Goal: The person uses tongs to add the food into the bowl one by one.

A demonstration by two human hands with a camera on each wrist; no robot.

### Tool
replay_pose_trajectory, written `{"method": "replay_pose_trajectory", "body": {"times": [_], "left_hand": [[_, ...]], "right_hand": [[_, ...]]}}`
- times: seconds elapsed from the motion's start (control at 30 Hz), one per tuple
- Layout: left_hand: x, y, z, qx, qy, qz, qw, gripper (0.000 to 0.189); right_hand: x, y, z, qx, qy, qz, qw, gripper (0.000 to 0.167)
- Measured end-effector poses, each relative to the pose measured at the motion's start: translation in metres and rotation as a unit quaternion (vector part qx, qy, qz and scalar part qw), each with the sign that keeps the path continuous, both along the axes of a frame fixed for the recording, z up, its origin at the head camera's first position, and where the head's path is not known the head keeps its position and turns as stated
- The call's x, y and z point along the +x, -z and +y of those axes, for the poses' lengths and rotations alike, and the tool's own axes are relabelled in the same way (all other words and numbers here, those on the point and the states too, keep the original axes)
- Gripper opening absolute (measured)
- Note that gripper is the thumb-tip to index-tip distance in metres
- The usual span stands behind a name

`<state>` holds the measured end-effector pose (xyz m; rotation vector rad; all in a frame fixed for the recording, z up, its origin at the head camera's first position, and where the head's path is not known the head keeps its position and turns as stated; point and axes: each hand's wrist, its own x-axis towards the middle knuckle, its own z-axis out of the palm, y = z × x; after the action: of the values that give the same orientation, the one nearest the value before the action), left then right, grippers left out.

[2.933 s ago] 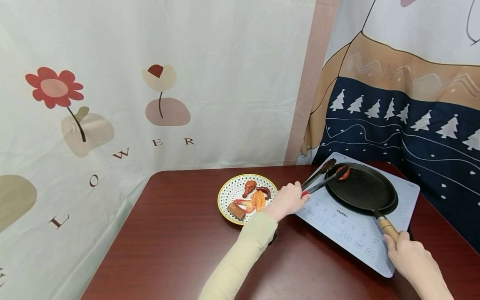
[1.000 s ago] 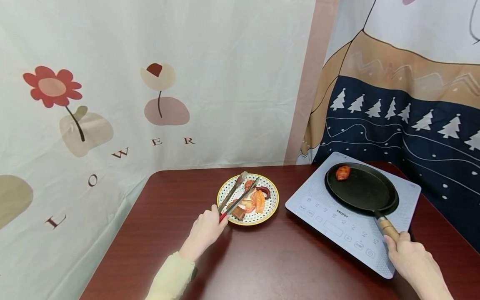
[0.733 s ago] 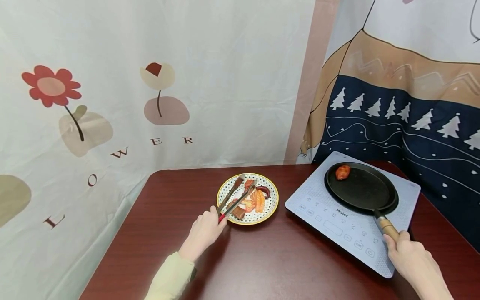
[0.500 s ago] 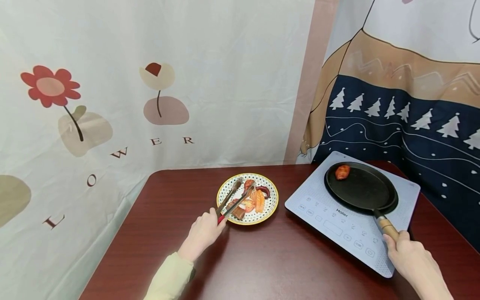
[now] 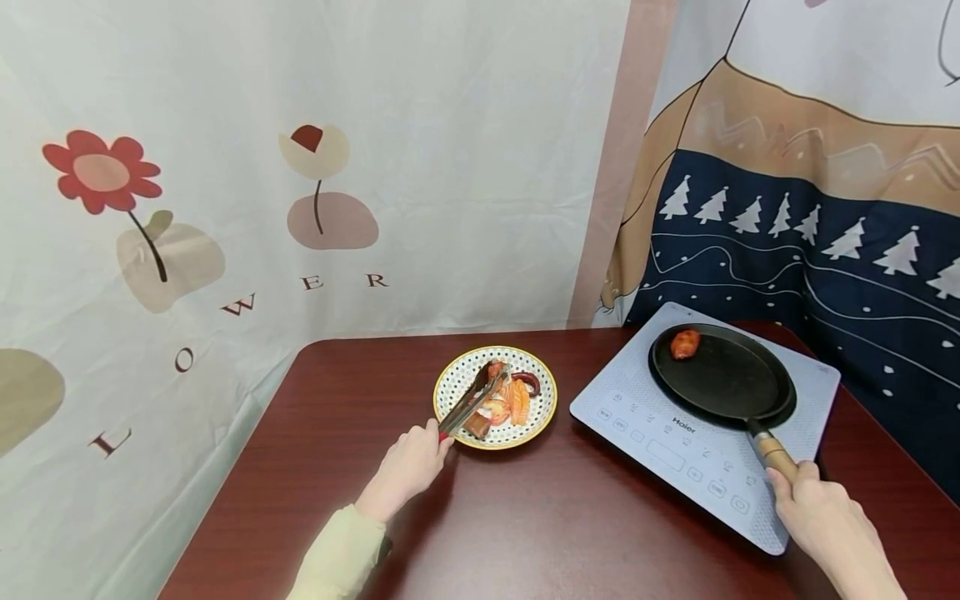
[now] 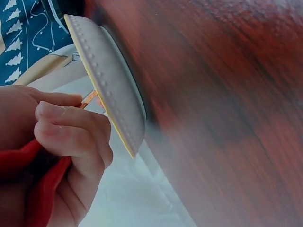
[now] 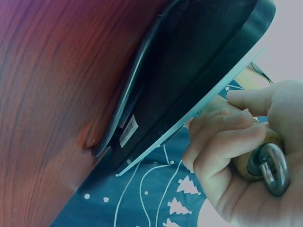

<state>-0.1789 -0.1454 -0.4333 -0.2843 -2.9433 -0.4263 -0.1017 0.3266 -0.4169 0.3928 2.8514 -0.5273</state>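
In the head view my left hand (image 5: 405, 471) holds red-handled metal tongs (image 5: 467, 410) over the dotted plate (image 5: 550, 417). The tips of the tongs lie close together at a reddish drumstick (image 5: 495, 369); whether they pinch it is unclear. A brown meat block (image 5: 477, 426), a shrimp (image 5: 496, 410), orange salmon slices (image 5: 517, 402) and a dark red curled piece (image 5: 529, 382) share the plate. My right hand (image 5: 832, 517) grips the wooden handle (image 5: 777, 457) of a black frying pan (image 5: 742, 383). One reddish-brown meat piece (image 5: 685, 344) lies near the pan's far left rim.
Under the pan is a white induction cooktop (image 5: 652, 425), standing at an angle on the dark red table (image 5: 360, 400). Printed curtains (image 5: 480, 167) hang behind the table. A metal ring (image 7: 274, 170) sits at the end of the pan handle in the right wrist view.
My left hand has moved the tongs left from the pan to the plate, leaving the reddish-brown piece in the pan. The tongs' arms have since drawn together. My right hand stays put.
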Motion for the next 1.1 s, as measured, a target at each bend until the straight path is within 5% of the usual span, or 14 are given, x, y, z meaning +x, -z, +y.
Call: {"method": "replay_pose_trajectory", "body": {"times": [0.3, 1.1], "left_hand": [[0.001, -0.007, -0.001, -0.003, 0.018, 0.056, 0.9983, 0.024], [0.001, -0.027, 0.005, -0.007, 0.016, 0.052, 0.9985, 0.02]], "right_hand": [[0.001, -0.001, -0.001, 0.0, 0.001, 0.004, 1.0, 0.05], [0.001, 0.0, 0.0, -0.003, 0.0, 0.009, 1.0, 0.049]]}}
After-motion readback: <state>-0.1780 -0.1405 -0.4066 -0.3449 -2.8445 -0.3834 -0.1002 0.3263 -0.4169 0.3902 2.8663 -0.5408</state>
